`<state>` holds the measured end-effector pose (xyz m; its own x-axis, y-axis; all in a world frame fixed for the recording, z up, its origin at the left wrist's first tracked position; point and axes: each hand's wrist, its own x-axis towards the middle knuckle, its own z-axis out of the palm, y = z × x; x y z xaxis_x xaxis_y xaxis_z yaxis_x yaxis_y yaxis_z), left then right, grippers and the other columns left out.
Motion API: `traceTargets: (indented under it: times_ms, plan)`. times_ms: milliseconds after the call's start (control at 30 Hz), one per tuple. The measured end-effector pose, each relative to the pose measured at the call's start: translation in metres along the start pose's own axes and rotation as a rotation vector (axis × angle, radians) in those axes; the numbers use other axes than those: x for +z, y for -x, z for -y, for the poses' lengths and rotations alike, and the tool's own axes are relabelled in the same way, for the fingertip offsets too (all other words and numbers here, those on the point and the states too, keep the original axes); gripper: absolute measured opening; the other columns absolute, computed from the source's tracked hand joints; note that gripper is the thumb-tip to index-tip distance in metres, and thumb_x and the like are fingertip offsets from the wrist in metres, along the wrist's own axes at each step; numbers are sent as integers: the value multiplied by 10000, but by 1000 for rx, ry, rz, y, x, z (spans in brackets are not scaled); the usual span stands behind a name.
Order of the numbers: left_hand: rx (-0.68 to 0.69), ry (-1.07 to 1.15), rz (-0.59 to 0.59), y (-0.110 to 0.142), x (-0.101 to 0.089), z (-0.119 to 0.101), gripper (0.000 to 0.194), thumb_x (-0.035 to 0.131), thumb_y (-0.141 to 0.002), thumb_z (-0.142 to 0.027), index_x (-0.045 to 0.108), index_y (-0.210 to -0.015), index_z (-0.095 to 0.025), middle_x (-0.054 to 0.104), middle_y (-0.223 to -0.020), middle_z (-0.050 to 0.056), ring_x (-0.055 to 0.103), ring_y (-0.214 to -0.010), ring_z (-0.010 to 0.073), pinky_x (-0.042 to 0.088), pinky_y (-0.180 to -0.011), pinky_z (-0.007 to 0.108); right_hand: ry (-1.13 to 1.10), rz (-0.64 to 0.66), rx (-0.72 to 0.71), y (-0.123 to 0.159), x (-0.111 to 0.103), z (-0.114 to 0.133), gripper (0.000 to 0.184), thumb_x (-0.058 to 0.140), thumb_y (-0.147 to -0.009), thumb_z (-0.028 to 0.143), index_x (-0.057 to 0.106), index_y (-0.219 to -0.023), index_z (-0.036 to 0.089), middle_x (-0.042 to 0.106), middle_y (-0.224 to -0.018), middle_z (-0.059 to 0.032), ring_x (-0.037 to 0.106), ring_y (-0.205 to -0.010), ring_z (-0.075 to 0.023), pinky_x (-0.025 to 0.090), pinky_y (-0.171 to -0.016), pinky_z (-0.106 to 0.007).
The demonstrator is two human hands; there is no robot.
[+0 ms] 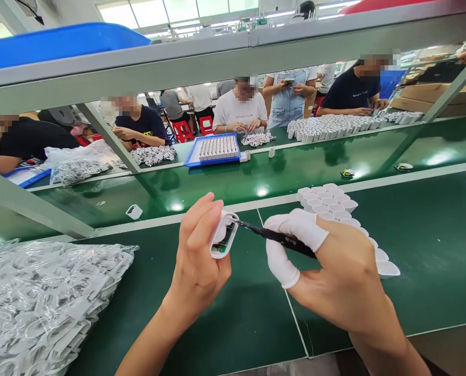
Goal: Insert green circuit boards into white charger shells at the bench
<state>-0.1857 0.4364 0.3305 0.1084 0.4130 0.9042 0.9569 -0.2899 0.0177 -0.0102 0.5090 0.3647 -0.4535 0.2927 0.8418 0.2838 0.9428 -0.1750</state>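
My left hand [199,250] is closed around a small white plastic housing [218,249], its open end turned toward my right hand. Inside the housing a green circuit board [228,237] shows, with a white part beside it. White finger cots cover fingers of my right hand [326,261], which grips black tweezers [283,239]. The tweezer tips reach into the housing's upper rim; what they touch there is too small to tell. Right of my right hand, several white empty-looking housings [329,201] stand in rows on the green bench, partly hidden by the hand.
A clear bag of white plastic parts [45,297] lies at the left. Beyond the bench edge runs a green conveyor [217,183] carrying a lone housing [134,211] and small boards [347,173]. Co-workers sit opposite, near a blue tray [191,156]. A metal shelf beam [217,62] crosses above.
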Motion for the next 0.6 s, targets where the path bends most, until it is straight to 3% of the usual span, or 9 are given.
traceTargets:
  times_ms: [333,600]
  plan:
    - [-42,109,16,1,-2,3,659,498,-748,118,365,-1347,-120,555,-1167,137,490,-1279,247,483,-1034,428,-114,91,13,-2,-4,-9,171,507,-834,89,646,-905,158,610,-655,18,532,-539,-115,378,-513,-247]
    - [-109,234,3,-3,-6,8,527,454,-752,87,451,-1218,-159,627,-1087,92,535,-1189,196,523,-937,341,-265,266,85,-5,-4,-9,193,472,-811,100,641,-873,169,622,-679,15,542,-561,-111,391,-534,-229]
